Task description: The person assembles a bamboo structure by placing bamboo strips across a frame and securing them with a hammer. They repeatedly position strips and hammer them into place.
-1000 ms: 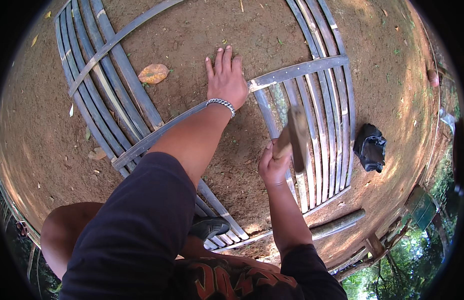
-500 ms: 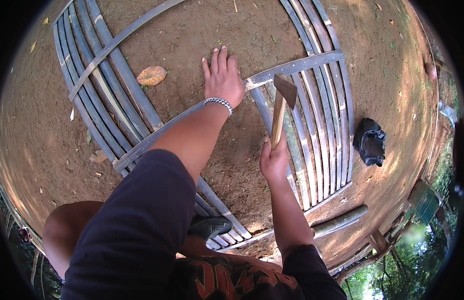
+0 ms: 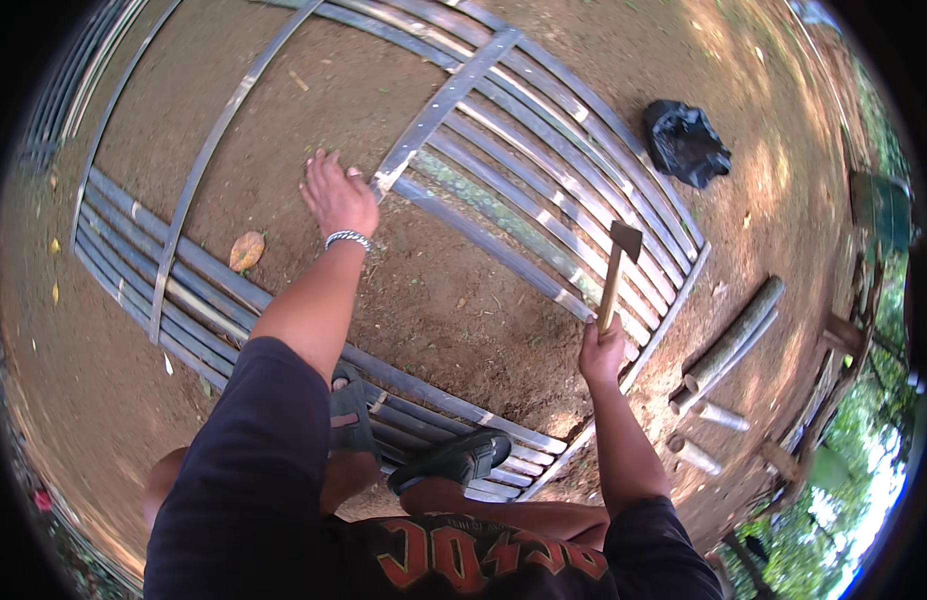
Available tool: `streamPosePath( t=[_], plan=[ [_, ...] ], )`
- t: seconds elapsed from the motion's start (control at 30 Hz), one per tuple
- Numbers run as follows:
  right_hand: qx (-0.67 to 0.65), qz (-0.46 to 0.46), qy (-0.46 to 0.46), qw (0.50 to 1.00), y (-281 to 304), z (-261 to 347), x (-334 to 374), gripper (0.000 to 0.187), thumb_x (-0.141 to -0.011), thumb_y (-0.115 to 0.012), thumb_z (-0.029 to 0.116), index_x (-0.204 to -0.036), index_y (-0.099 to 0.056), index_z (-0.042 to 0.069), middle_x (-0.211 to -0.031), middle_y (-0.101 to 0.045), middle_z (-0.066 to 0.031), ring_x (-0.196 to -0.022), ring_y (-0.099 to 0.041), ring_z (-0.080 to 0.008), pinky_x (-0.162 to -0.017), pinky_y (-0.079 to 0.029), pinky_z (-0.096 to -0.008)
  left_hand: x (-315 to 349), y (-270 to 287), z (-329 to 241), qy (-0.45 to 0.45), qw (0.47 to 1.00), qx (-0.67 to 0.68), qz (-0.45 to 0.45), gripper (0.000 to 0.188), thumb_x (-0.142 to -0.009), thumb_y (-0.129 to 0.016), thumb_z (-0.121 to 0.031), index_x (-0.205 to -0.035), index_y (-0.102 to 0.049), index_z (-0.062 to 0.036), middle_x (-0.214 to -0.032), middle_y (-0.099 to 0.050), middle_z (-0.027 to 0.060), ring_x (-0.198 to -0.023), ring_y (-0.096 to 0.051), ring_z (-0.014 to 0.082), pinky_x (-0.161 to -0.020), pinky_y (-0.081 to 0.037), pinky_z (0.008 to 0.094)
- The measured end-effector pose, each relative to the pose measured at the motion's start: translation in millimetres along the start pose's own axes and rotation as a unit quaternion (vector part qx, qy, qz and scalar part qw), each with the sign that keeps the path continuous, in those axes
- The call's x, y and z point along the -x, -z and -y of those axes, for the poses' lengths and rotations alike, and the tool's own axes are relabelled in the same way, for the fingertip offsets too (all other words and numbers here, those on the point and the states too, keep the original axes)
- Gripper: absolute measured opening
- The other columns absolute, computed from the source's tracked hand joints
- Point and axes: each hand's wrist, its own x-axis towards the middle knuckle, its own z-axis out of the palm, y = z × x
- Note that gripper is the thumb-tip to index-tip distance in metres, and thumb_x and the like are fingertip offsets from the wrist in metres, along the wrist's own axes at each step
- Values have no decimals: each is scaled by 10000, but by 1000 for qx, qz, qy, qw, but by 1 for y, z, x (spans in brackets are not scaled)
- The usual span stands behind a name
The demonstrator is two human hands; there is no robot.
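Note:
My left hand (image 3: 342, 195), a chain bracelet at its wrist, has its fingers stretched out beside the pale end of a dark cross strip (image 3: 449, 98). Its palm seems to lie over the strip's line; the contact underneath is hidden. On the right, my right hand (image 3: 603, 352) is closed around the wooden handle of a hatchet (image 3: 612, 285). The hatchet's dark metal head points up and away, above the right-hand bamboo slats (image 3: 544, 215). Those slats belong to a large bamboo frame on the ground, with a second band of slats (image 3: 209, 300) at the left.
My sandalled feet (image 3: 449, 462) are on the near slats. A black plastic bag (image 3: 687, 143) lies beyond the right slats. Bamboo pieces (image 3: 729, 335) lie on the soil at the right. A dry leaf (image 3: 247, 251) rests inside the frame, near a long thin strip (image 3: 212, 150).
The view has turned, so the frame appears rotated. My right hand has carried the hatchet away from the left hand, toward the near end of the right slats. Both sandals now show.

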Motion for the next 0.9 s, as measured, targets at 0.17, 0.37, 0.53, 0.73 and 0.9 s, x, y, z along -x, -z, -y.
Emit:
streamPosePath(
  t=[0.17, 0.37, 0.53, 0.73, 0.9],
  plan=[
    [11, -167, -244, 955, 29, -132, 28, 371, -940, -707, 270, -1183, -588, 17, -1026, -707, -248, -984, -680, -452, -867, -525, -506, -1, -4, 11, -55, 998, -36, -3, 496, -1039, -519, -296, -1460, -476, -36, -1560, -448, 196, -1499, -351, 379, -1221, -230, 602],
    [-55, -221, -392, 892, 35, -234, 47, 458, -895, -780, 280, -1160, -587, -40, -917, -713, -229, -853, -715, -340, -797, -558, -446, 22, -3, -27, -174, 985, 8, -16, 524, -1026, -557, -266, -1454, -463, 21, -1514, -466, 251, -1429, -407, 426, -1197, -286, 558],
    [-132, -82, -467, 870, 73, -244, 63, 483, -874, -778, 323, -1158, -596, -23, -1028, -711, -263, -932, -724, -372, -868, -573, -448, 68, 22, -123, -302, 944, 109, 70, 510, -940, -691, -130, -1386, -497, 24, -1503, -465, 258, -1414, -421, 431, -1192, -314, 527],
    [-208, -138, -399, 883, 26, -267, 99, 451, -851, -848, 314, -1055, -594, 2, -861, -692, -158, -772, -674, -269, -748, -555, -424, 89, 63, -256, -438, 879, 84, 171, 507, -904, -727, -130, -1360, -541, -8, -1517, -470, 235, -1419, -430, 412, -1191, -347, 485],
    [-214, -203, -447, 845, 6, -238, 102, 462, -820, -867, 313, -1060, -620, 5, -939, -719, -197, -886, -707, -339, -821, -549, -445, 22, 123, -349, -503, 833, -35, 228, 489, -885, -757, -184, -1312, -600, -6, -1422, -572, 231, -1351, -519, 390, -1151, -406, 442]
  ],
)
